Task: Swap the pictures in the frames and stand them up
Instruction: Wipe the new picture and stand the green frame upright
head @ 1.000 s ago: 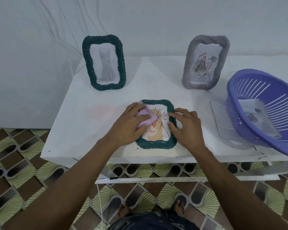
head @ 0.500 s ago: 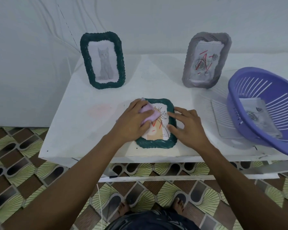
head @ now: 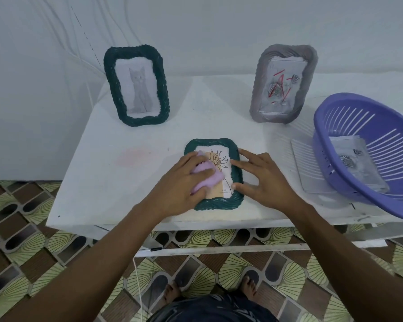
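A small green frame (head: 235,201) with a flower drawing lies flat near the table's front edge. My left hand (head: 179,187) presses a lilac cloth (head: 207,177) onto its glass. My right hand (head: 265,180) rests with spread fingers on the frame's right rim. At the back left a taller green frame (head: 109,89) with a cat picture stands upright. At the back right stands a grey frame (head: 258,89) with a rose picture marked with red strokes.
A purple plastic basket (head: 349,194) tilts at the table's right edge with a rose picture (head: 356,163) inside. A ribbed white panel (head: 305,163) lies under its left side. The white table (head: 107,182) backs onto a wall; patterned floor tiles lie below.
My left hand has slid the lilac cloth a little down the flower frame's glass. My right hand stays on the rim. The view has shifted slightly.
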Tool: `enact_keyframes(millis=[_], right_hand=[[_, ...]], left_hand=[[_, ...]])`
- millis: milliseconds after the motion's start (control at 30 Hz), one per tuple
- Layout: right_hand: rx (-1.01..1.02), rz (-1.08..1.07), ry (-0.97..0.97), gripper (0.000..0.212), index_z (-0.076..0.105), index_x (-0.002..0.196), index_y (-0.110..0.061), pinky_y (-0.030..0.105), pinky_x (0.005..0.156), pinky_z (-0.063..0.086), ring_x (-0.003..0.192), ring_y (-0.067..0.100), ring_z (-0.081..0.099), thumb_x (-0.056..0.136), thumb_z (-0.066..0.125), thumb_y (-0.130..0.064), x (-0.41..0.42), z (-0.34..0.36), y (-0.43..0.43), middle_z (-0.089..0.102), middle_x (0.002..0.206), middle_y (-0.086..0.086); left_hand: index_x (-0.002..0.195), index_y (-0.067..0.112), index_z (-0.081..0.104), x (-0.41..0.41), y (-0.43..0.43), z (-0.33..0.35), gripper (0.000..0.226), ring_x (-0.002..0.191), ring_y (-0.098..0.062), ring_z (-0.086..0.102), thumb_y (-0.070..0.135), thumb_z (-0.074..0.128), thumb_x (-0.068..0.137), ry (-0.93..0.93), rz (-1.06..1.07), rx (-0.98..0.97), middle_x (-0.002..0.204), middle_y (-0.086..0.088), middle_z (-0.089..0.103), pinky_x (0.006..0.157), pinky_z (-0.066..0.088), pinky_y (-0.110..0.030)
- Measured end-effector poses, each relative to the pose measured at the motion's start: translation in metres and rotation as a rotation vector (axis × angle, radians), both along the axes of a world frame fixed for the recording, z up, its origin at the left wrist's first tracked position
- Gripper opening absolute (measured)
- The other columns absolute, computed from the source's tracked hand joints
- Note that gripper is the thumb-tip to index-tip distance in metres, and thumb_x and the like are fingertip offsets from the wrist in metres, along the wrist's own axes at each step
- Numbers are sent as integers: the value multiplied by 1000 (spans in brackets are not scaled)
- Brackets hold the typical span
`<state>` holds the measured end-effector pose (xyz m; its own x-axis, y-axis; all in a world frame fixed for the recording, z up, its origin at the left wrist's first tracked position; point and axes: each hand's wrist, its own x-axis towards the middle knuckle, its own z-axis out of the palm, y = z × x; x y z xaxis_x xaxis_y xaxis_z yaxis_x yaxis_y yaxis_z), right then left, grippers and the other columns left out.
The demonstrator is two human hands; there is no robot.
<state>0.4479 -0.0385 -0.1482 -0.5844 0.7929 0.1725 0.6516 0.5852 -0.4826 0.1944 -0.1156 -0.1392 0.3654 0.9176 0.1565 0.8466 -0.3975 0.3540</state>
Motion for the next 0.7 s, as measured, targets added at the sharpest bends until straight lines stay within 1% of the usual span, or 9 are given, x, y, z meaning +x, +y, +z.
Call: enact_keyframes(millis=[67,167,233,333,467,500,567,633,700], right_hand=[[33,-35,-53,67,55,134,-37,32,94,22,125,13,34,76,49,-70,-1,-1,-1,37,152,-14],[57,-54,-76,66,54,133,-40,33,97,17,134,14,30,76,47,-72,-1,-1,-2,38,151,-14],[40,-51,-69,67,54,133,-40,32,99,15,135,12,30,75,47,-72,-1,-1,-2,37,151,-14],[23,-41,-66,69,54,134,-40,30,98,13,136,12,30,73,48,-73,0,-1,0,36,152,-14],[20,-42,-76,71,53,134,-40,32,100,14,137,14,31,72,47,-74,-1,-1,1,36,152,-13],[24,-43,-75,71,53,134,-39,33,100,15,137,14,32,73,47,-74,-1,-1,1,37,152,-13],[25,-46,-79,72,53,135,-39,33,100,15,136,15,32,73,46,-74,-1,0,0,37,152,-12],[22,-49,-86,72,53,135,-39,33,100,15,136,15,32,73,45,-75,-1,1,0,37,152,-12],[25,-53,-88,72,53,135,-39,32,100,14,136,15,32,73,45,-74,-2,1,0,37,152,-12]], left_hand=[[139,17,51,7,16,3,50,144,-27,21,33,43,93,6,48,-17,149,-7,38,119,22,-42],[136,15,53,14,28,5,49,142,-29,22,31,42,92,-14,80,-39,146,-9,40,115,28,-47],[135,18,55,14,22,5,46,144,-26,22,31,45,93,-39,31,-38,148,-7,40,115,28,-46],[133,18,57,10,4,4,40,144,-21,23,25,53,94,-34,-99,-8,146,-4,42,118,25,-38],[131,16,60,5,-8,9,41,143,-17,25,13,58,90,-59,-206,7,144,-6,46,119,13,-20],[131,15,59,4,-6,9,40,142,-18,26,14,57,91,-56,-212,-2,143,-6,47,118,14,-21],[131,15,57,0,5,9,38,140,-21,30,19,52,94,-36,-177,-23,141,-5,47,117,25,-31],[132,16,56,0,23,9,41,135,-25,34,26,43,94,-3,-75,-30,138,-6,46,110,34,-42],[129,13,58,4,38,10,47,130,-28,38,31,37,91,0,33,-35,135,-10,47,105,38,-46]])
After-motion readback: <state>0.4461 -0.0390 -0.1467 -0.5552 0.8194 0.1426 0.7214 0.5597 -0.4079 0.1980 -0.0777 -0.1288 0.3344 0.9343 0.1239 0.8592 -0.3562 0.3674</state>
